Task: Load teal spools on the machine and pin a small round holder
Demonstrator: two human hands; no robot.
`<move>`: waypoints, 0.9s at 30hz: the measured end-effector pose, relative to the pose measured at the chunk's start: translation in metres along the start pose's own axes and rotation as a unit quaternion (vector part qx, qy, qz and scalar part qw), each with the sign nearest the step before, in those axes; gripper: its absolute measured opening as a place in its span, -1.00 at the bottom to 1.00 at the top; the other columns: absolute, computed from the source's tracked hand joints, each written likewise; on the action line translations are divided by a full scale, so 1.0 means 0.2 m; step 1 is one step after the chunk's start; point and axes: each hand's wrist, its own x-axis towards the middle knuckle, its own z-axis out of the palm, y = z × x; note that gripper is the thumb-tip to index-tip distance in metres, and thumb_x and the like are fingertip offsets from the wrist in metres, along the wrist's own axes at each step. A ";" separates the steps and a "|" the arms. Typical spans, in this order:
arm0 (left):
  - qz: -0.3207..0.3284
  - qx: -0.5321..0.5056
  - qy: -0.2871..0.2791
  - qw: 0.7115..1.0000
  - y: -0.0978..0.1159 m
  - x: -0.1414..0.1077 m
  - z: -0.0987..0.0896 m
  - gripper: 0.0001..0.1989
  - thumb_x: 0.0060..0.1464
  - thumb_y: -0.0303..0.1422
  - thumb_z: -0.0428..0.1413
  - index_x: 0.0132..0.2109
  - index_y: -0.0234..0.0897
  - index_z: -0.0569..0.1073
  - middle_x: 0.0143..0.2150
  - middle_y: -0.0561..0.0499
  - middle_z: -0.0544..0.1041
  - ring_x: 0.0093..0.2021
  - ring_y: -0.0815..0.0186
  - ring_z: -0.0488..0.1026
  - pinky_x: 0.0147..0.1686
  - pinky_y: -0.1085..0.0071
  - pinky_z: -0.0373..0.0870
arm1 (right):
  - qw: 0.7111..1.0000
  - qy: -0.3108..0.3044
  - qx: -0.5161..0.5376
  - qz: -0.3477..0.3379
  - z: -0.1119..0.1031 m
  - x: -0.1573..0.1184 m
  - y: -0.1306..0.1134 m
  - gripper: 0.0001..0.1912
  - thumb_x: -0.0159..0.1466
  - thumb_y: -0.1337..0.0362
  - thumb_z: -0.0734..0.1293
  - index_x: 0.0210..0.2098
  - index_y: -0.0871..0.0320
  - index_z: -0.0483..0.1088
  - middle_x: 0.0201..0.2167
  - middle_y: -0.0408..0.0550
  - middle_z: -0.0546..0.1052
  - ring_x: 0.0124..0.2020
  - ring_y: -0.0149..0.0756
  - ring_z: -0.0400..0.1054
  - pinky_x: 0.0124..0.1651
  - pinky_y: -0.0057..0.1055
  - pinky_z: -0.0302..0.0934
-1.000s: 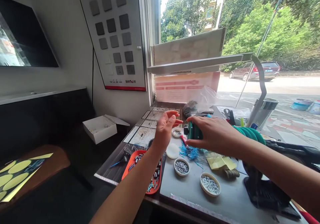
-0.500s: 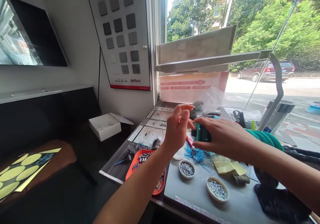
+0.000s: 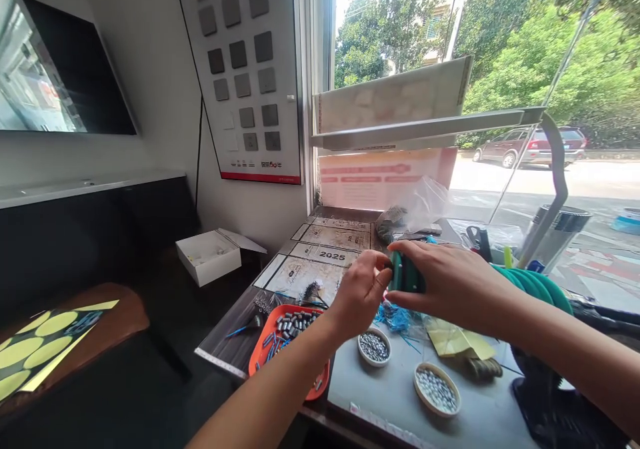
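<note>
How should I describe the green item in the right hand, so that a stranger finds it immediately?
Find the table by the window, then the right hand above it. That hand grips the green item, with the left hand at one end. It is compact and boxy, unlike the curved, ridged green object farther right.

Board point(image 3: 255, 100), wall-hung: number "50" near the foot, followed by the character "年"; the characters before it not surely legible. Small marks to its left, too fine to read.
Red band point(image 3: 260, 177), along the board's lower edge: tiny pale print at right, illegible.
Sheet point(image 3: 313, 253), on the bench point(image 3: 345, 385): "2025" in dark numerals; smaller print around it, illegible.
Poster point(image 3: 385, 181), at window: blurred rows of print, unreadable.
</note>
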 end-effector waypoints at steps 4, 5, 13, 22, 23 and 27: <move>-0.044 0.011 -0.014 0.999 -0.01 0.04 0.02 -0.49 0.19 -0.05 -0.29 -0.60 -0.19 0.18 -0.65 0.07 0.19 -0.57 0.30 0.15 -0.51 0.36 0.08 | 1.000 -0.007 0.006 0.003 -0.01 0.00 0.00 -0.47 0.10 -0.02 0.29 -0.05 0.19 0.32 -0.21 0.06 0.53 -0.21 0.02 0.44 -0.22 -0.12 0.30; -0.043 0.012 -0.014 0.999 -0.01 0.04 0.03 -0.50 0.19 -0.06 -0.29 -0.61 -0.19 0.15 -0.65 0.08 0.16 -0.58 0.31 0.13 -0.52 0.36 0.06 | 1.000 -0.007 0.007 0.003 -0.01 0.00 0.00 -0.46 0.10 -0.02 0.29 -0.03 0.21 0.31 -0.19 0.07 0.53 -0.19 0.03 0.43 -0.21 -0.11 0.30; -0.020 0.008 -0.023 0.999 -0.01 0.03 0.01 -0.58 0.17 -0.06 -0.21 -0.47 -0.22 0.27 -0.48 0.03 0.32 -0.44 0.29 0.23 -0.40 0.37 0.17 | 1.000 -0.003 0.002 0.001 -0.01 0.00 -0.01 -0.48 0.09 0.01 0.31 -0.05 0.20 0.33 -0.21 0.06 0.54 -0.21 0.02 0.44 -0.24 -0.15 0.31; -0.010 -0.035 -0.001 0.999 0.00 0.02 0.04 -0.63 0.17 -0.08 -0.19 -0.45 -0.23 0.21 -0.41 0.05 0.27 -0.35 0.29 0.22 -0.32 0.36 0.16 | 1.000 0.010 0.003 -0.013 -0.01 0.01 -0.02 -0.47 0.08 0.06 0.34 -0.04 0.24 0.33 -0.20 0.05 0.54 -0.22 -0.01 0.45 -0.22 -0.15 0.32; -0.007 -0.042 -0.006 0.999 0.00 0.02 0.03 -0.64 0.15 -0.07 -0.16 -0.43 -0.23 0.22 -0.39 0.05 0.28 -0.33 0.29 0.24 -0.30 0.36 0.17 | 1.000 0.010 0.004 -0.014 -0.01 0.01 -0.02 -0.47 0.09 0.05 0.33 -0.04 0.25 0.33 -0.21 0.05 0.54 -0.23 -0.01 0.45 -0.23 -0.14 0.33; -0.048 -0.084 -0.045 0.994 0.00 0.02 0.00 -0.58 0.15 0.00 -0.19 -0.37 -0.26 0.26 -0.51 0.08 0.28 -0.47 0.33 0.28 -0.43 0.38 0.22 | 0.999 0.028 0.002 -0.022 -0.02 -0.02 0.02 -0.23 0.03 -0.02 0.37 0.11 0.32 0.22 -0.06 0.16 0.48 -0.07 0.08 0.37 -0.08 -0.03 0.27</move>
